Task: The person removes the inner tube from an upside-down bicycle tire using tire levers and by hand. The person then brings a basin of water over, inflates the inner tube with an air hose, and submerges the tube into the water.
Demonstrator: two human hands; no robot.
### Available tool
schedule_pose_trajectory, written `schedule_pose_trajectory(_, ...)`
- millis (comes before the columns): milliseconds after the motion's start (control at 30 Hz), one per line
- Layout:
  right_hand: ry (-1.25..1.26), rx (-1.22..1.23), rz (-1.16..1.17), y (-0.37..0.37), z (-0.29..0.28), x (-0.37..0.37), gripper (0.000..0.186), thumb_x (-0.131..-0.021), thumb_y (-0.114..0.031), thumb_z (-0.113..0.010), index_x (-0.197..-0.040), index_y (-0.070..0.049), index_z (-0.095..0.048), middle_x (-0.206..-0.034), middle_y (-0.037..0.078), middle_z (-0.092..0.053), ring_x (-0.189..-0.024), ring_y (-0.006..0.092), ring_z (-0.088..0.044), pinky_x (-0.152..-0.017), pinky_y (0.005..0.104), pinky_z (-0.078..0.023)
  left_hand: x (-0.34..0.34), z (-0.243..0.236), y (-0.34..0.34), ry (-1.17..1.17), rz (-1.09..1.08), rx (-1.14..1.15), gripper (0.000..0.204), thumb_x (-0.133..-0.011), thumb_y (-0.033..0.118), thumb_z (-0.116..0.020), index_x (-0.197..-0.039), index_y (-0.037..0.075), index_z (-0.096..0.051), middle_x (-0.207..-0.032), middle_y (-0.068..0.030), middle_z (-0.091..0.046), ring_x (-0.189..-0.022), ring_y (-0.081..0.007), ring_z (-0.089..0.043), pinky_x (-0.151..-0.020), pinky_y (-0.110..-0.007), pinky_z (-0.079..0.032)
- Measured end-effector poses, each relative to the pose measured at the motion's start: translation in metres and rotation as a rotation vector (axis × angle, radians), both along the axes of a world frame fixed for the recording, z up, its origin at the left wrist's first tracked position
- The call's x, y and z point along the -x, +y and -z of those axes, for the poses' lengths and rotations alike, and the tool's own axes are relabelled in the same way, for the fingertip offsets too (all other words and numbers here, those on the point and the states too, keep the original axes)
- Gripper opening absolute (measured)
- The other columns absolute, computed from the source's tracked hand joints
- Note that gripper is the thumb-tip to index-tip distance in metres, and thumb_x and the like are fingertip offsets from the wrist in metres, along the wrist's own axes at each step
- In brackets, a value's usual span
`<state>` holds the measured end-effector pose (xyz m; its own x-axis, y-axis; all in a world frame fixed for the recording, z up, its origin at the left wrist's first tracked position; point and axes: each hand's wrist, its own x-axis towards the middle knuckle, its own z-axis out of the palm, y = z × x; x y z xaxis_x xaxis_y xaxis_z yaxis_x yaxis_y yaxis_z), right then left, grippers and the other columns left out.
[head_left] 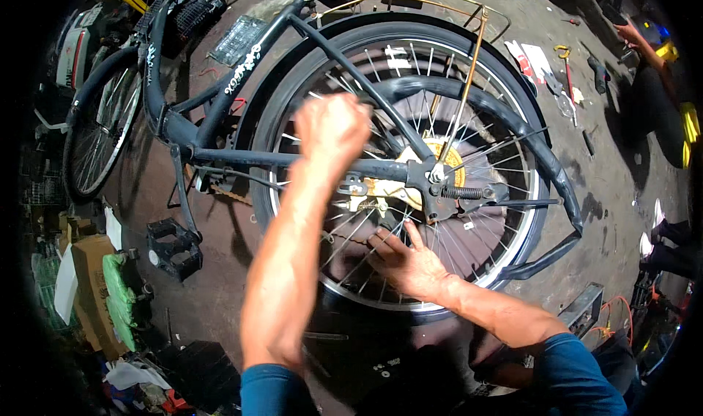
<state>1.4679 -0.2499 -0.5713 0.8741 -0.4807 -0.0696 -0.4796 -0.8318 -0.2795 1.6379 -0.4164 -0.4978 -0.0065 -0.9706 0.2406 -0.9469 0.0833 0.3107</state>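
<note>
A dark bicycle frame lies on its side, its rear wheel under my hands. A black inner tube loops across the spokes and out beyond the tire on the right. My left hand, blurred, is closed over the upper-left spokes beside the tube; what it grips is hidden. My right hand rests on the lower spokes with fingers apart, below the rusty sprocket and derailleur mechanism. A pedal sticks out at lower left.
A red-handled tool and small items lie on the floor at right. Other people's limbs and white shoes are at the right edge. Cardboard and a green bundle sit at left. A metal bar lies lower right.
</note>
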Motion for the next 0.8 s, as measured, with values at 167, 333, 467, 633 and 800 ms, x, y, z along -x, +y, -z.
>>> schedule_pose_trajectory(167,-0.139,0.231,0.194,0.004,0.007,-0.047,0.037,-0.077,-0.032,-0.057,-0.108,-0.013,-0.06,-0.12,0.01,-0.049,-0.117,0.026,-0.042,-0.095,0.0549,-0.031,0.033,-0.019,0.032,0.171,-0.046,-0.035,0.02,-0.075,0.017,-0.06,-0.064,0.001,-0.062,-0.065,-0.0223,-0.06,-0.066,-0.0387,-0.061,-0.065,-0.046,-0.049)
schedule_pose_trajectory(333,-0.049,0.074,0.241,0.006,0.015,-0.044,0.027,-0.08,-0.031,-0.051,-0.101,-0.016,-0.061,-0.111,0.006,-0.054,-0.112,0.0249,-0.045,-0.094,0.0502,-0.032,-0.024,-0.015,0.042,0.027,0.25,0.003,0.046,-0.073,0.032,-0.07,-0.108,0.003,-0.06,-0.107,-0.016,-0.056,-0.107,-0.0326,-0.049,-0.095,-0.041,-0.035)
schedule_pose_trajectory(467,-0.198,0.198,0.196,0.013,0.019,-0.035,0.026,-0.078,-0.033,-0.054,-0.097,-0.017,-0.062,-0.108,0.004,-0.051,-0.111,0.0237,-0.042,-0.095,0.0496,-0.027,-0.059,-0.024,0.033,0.062,0.3,-0.386,0.052,-0.077,0.041,-0.066,-0.116,0.008,-0.059,-0.125,-0.016,-0.05,-0.118,-0.0338,-0.044,-0.101,-0.044,-0.033)
schedule_pose_trajectory(633,-0.165,0.107,0.158,0.01,0.021,-0.029,0.02,-0.082,-0.028,-0.051,-0.096,-0.017,-0.059,-0.105,0.002,-0.056,-0.114,0.021,-0.044,-0.097,0.0524,-0.031,-0.075,-0.026,0.019,-0.281,0.417,-0.258,0.051,-0.078,0.036,-0.065,-0.119,0.007,-0.056,-0.128,-0.0173,-0.048,-0.118,-0.0355,-0.044,-0.1,-0.043,-0.035)
schedule_pose_trajectory(800,-0.081,0.1,0.07,0.008,0.01,-0.021,0.025,-0.082,-0.028,-0.05,-0.1,-0.014,-0.061,-0.11,0.006,-0.052,-0.115,0.0246,-0.042,-0.097,0.0539,-0.03,-0.067,-0.027,0.0,-0.533,0.442,-0.31,0.042,-0.077,0.027,-0.066,-0.113,0.007,-0.059,-0.108,-0.0118,-0.06,-0.102,-0.0291,-0.055,-0.086,-0.04,-0.043)
